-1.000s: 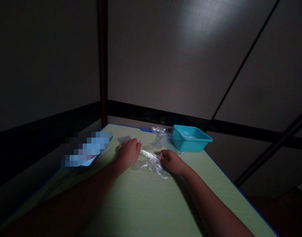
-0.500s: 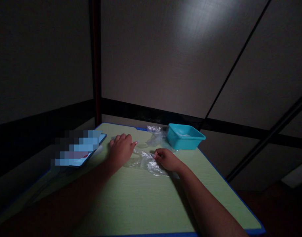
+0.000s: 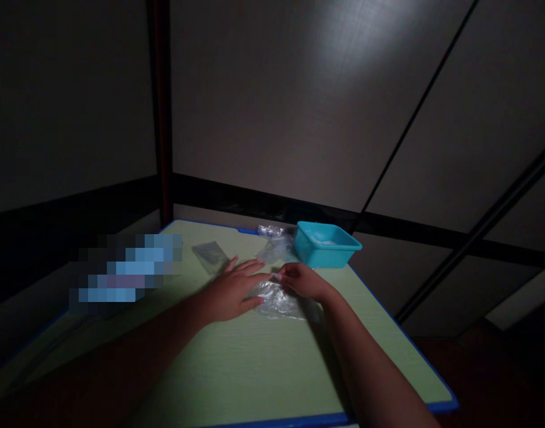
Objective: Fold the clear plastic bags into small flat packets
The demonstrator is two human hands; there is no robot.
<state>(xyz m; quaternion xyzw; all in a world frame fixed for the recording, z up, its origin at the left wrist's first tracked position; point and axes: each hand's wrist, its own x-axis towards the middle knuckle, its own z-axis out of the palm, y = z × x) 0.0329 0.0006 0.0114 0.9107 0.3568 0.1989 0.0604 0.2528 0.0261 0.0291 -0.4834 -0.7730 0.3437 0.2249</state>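
Note:
A crinkled clear plastic bag point(image 3: 279, 300) lies on the pale green table point(image 3: 236, 368), under and between my hands. My left hand point(image 3: 230, 295) is palm down with its fingers spread, the fingertips reaching over the bag's left part. My right hand point(image 3: 301, 279) is closed in a pinch on the bag's upper edge, close to my left fingertips. Something small and whitish shows at the pinch, too small to tell apart from the bag or a nail. A flat clear plastic bag point(image 3: 210, 254) lies just beyond my left hand.
A turquoise plastic basket point(image 3: 328, 254) with whitish contents stands at the far right corner. Beside it are more crumpled clear plastic bags point(image 3: 276, 245). A blurred-out device point(image 3: 134, 270) is at the left edge. Dark panelled walls point(image 3: 263, 119) rise behind the table.
My left hand has moved right and nearer, off the flat bag at the left, and its fingers have spread beside my right hand. My right hand keeps its pinch. The view has shifted slightly.

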